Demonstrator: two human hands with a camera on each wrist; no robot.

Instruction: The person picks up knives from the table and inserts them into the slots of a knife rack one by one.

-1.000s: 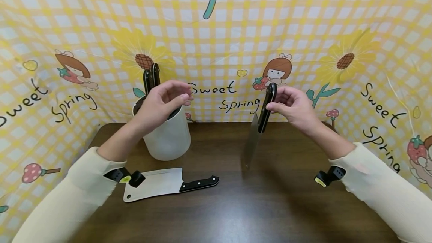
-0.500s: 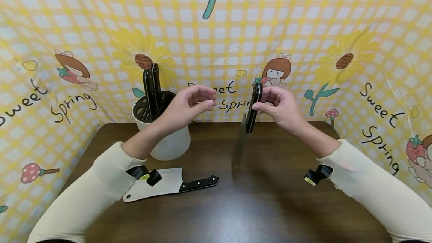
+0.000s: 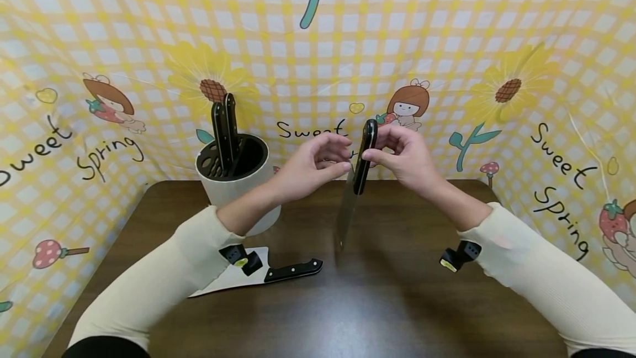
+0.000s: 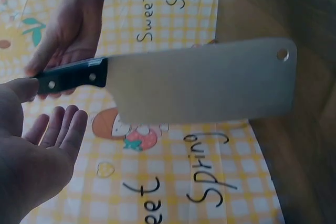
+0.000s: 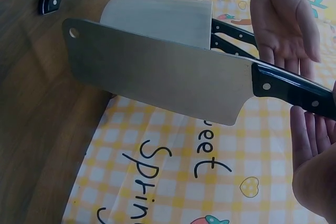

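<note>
My right hand (image 3: 407,159) pinches the black riveted handle of a cleaver (image 4: 202,85) between thumb and fingers. The blade points down toward the table, broad and rectangular with a small hole at its far corner. My left hand (image 3: 310,167), fingers loosely bent, holds nothing and has its fingertips close beside that handle. In the right wrist view the cleaver lies across the picture, with the left hand (image 5: 281,24) behind its handle. A second cleaver (image 3: 294,271) lies flat on the table, its blade partly hidden under my left forearm.
A white round knife holder (image 3: 226,188) with a black slotted top stands at the left rear, behind my left forearm. Two black-handled knives (image 3: 224,134) stick up from it. The brown wooden table (image 3: 377,303) ends at a yellow checked cloth (image 3: 318,70) hanging behind.
My left hand has moved right, from in front of the knife holder to beside the held cleaver. The right hand has carried the cleaver left. The lying cleaver has stayed put.
</note>
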